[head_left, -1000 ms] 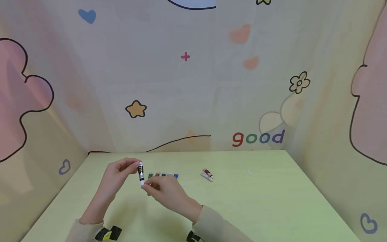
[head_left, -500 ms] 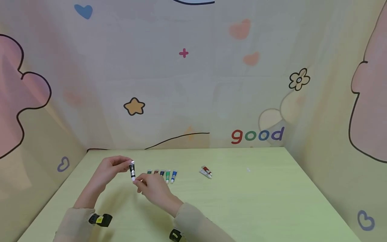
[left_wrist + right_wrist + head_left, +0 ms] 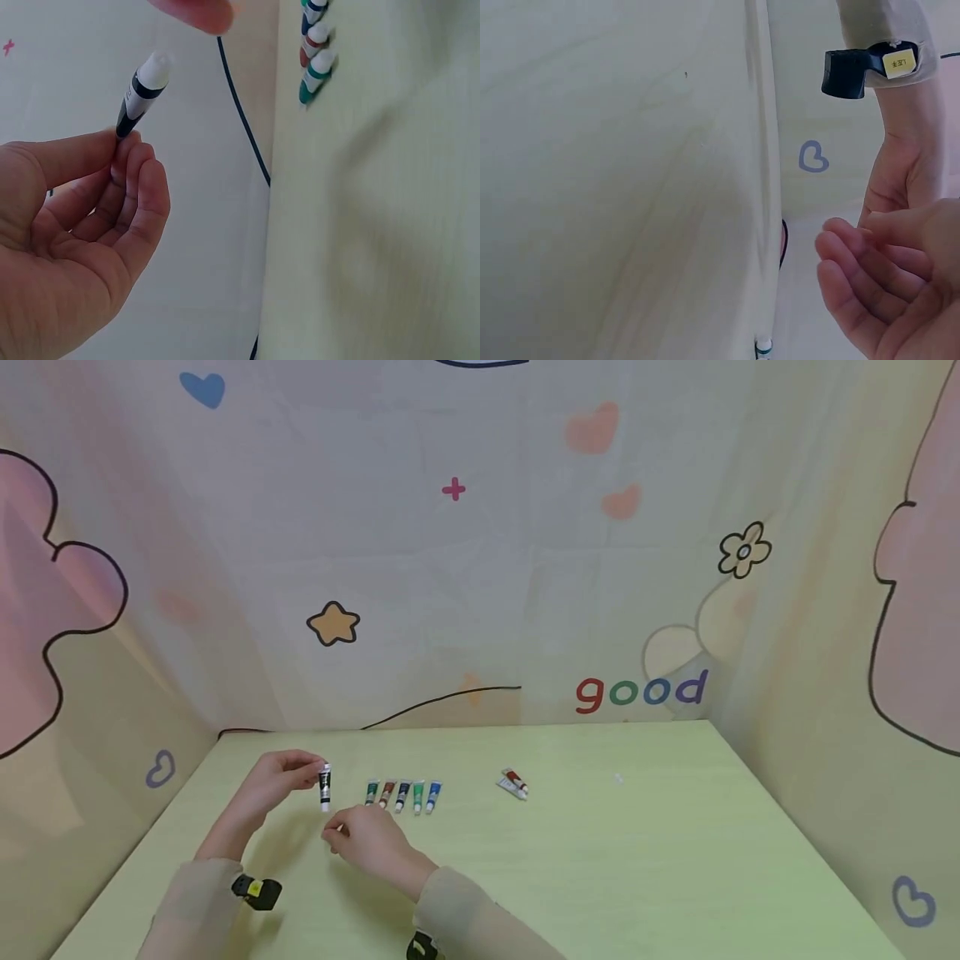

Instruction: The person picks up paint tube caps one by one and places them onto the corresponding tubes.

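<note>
My left hand point(image 3: 279, 778) pinches a small black paint tube point(image 3: 325, 787) by its flat end between thumb and forefinger. The tube hangs above the table with its white cap downward. In the left wrist view the same tube point(image 3: 140, 94) juts from the fingertips, its cap rounded and white. Just below and right of the cap is my right hand point(image 3: 372, 839), apart from it, fingers loosely curled with nothing visible in them. The right wrist view has these bent fingers point(image 3: 862, 289) close up.
A row of several paint tubes point(image 3: 402, 795) in green, brown and blue lies behind my right hand. Farther right, two tubes point(image 3: 513, 784), one red-brown and one whitish, lie together on the pale table point(image 3: 600, 860). A tiny white bit point(image 3: 618, 778) sits beyond them.
Both hands shifted left with the black paint tube. My right hand, earlier at the cap with its fingertips, has come away and dropped slightly. More of the tube row shows now.
</note>
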The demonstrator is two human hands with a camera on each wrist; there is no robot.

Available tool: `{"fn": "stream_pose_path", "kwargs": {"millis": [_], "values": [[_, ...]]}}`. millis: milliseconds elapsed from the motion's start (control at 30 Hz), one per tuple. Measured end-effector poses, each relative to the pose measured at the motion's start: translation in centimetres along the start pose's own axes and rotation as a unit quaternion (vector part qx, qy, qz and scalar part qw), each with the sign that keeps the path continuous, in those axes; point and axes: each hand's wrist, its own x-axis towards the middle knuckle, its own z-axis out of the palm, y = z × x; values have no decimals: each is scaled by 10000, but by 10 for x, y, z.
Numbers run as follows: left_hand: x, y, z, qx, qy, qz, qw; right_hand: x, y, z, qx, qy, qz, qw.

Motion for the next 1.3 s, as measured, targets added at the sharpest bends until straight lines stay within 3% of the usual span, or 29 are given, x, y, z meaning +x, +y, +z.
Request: {"fn": "stream_pose_path", "kwargs": {"millis": [233, 467, 733, 1000, 1300], "values": [[20, -8, 5, 157, -61, -76, 9998, -1, 10, -1, 4, -445, 136, 9989], [38, -13, 4, 610, -190, -85, 9979, -4, 28, -12, 61, -405, 127, 9991], [49, -18, 13, 698, -409, -67, 9967, -13, 55, -33, 100, -300, 365, 9988], [53, -35, 26, 686, -517, -456, 9953, -27, 85, -56, -94, -183, 591, 9980], [57, -34, 32, 839, -589, -483, 9936, -44, 109, -79, -315, 10, 634, 9975]]}}
